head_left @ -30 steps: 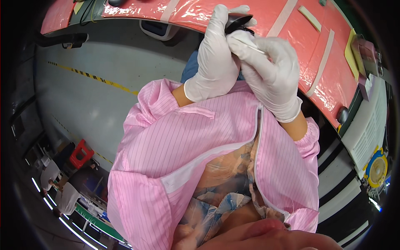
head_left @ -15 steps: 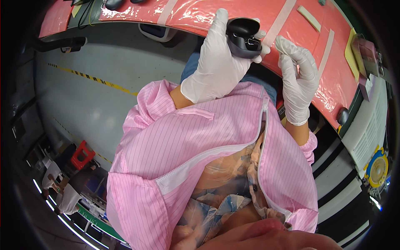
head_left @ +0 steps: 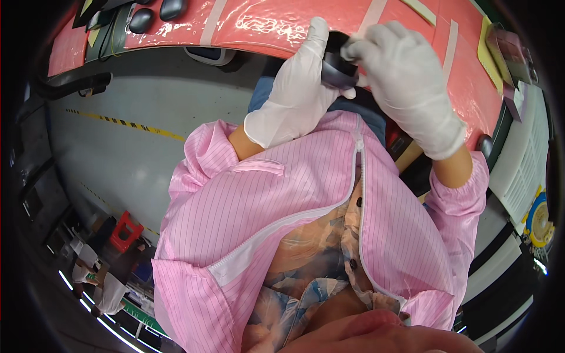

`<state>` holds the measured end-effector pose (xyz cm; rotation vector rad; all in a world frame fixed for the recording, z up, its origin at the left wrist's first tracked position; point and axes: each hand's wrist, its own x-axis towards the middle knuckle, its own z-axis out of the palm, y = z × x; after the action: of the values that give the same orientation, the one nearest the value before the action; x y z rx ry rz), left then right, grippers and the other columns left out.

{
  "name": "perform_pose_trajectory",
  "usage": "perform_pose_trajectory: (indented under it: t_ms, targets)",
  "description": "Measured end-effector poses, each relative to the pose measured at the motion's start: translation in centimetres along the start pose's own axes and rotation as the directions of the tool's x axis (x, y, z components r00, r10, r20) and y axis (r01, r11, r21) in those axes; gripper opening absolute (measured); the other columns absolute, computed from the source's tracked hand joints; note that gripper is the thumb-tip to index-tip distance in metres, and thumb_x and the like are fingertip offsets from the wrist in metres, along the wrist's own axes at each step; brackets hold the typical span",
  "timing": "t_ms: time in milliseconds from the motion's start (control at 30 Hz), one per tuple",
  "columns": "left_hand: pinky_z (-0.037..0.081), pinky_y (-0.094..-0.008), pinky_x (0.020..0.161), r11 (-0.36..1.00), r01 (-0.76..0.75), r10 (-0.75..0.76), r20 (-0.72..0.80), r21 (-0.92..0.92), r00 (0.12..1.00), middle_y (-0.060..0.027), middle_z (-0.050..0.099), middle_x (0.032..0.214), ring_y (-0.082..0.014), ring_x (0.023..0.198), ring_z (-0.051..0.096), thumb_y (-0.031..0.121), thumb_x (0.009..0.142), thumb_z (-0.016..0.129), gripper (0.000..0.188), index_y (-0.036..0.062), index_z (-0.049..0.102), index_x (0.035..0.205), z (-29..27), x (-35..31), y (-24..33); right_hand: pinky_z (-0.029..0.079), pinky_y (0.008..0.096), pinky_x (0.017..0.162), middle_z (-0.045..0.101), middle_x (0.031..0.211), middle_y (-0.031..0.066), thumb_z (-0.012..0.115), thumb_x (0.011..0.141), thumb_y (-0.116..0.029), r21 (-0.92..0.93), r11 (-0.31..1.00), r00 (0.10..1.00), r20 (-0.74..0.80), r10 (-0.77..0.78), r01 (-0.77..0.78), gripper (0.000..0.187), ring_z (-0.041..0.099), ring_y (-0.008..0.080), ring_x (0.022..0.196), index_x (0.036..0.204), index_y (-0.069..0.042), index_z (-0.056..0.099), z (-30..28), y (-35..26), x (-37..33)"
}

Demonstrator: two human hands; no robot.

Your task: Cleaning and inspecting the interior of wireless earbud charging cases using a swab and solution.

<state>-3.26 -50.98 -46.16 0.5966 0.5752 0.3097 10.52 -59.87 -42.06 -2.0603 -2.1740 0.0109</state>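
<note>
A dark earbud charging case (head_left: 338,72) with its lid up rests in my white-gloved left hand (head_left: 294,97), whose thumb lies along its left side. My right hand (head_left: 406,79), gloved too, reaches over the case from the right. Its fingertips are pinched together at the opening and cover the right part of the inside. Whether an earbud is between them I cannot make out, since the fingers hide it and are slightly blurred. Both hands are over the near edge of the worktable's red mat (head_left: 259,29).
Two dark rounded cases (head_left: 141,21) lie at the mat's far left, another dark rounded object (head_left: 484,144) at its right end. Pale tape strips (head_left: 213,20) cross the mat. A yellow-blue fan (head_left: 538,220) is at right. A red stool (head_left: 125,231) and people are at lower left.
My right hand has moved up and left, from beside the case to its opening. The left hand still holds the case. The whole view has shifted slightly.
</note>
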Motion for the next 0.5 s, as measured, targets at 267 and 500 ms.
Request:
perform_pose_trajectory:
  t_ms: [267,500]
  targets:
    - [0.051,-0.0316,0.057,0.95,0.137,-0.122,0.07,-0.28,0.99,-0.0189,0.061,0.097,-0.0271,0.081,0.065,0.052,0.099,0.033,0.059,-0.0031,0.051,0.11,-0.4,0.5,1.0,0.048,0.0392,0.069,0.057,0.082,0.0124,0.065,0.08,-0.01,0.259,0.937,0.943,-0.295,-0.154,0.234,0.018,0.056,0.0322,0.074,0.098,-0.008,0.065,-1.8,1.6,2.4]
    - [0.051,-0.0303,0.053,0.963,0.159,-0.161,0.006,-0.217,0.987,-0.0143,0.063,0.096,-0.0249,0.078,0.066,0.055,0.098,0.031,0.06,0.0003,0.054,0.105,-0.8,0.5,0.8,0.047,0.0349,0.082,0.062,0.098,0.0107,0.066,0.078,-0.003,0.288,0.939,0.977,-0.047,0.208,-0.186,0.028,0.059,0.0293,0.092,0.105,-0.01,0.066,0.1,4.3,-3.1]
